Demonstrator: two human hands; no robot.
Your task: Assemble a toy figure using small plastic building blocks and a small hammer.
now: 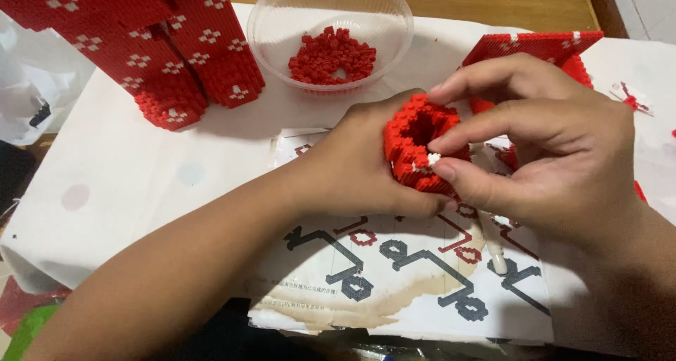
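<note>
Underside of the red brick ring point(417, 144) behind both hands; tall red model point(151, 44) cropped above.

Wooden table point(493, 2) under white cloth point(127, 178): instruction sheet point(394, 290), clear bowl point(282, 16), red brick structure point(162, 51).

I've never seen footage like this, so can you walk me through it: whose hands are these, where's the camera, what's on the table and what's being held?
There is one picture, taken by a camera worn on a person's head, looking down at their own bare hands. The left hand cups a small ring-shaped block of tiny red bricks. The right hand pinches a tiny white brick against it. Under the hands lies a printed instruction sheet on a white cloth. Behind are a clear plastic bowl of loose red bricks and a large red brick model.
</note>
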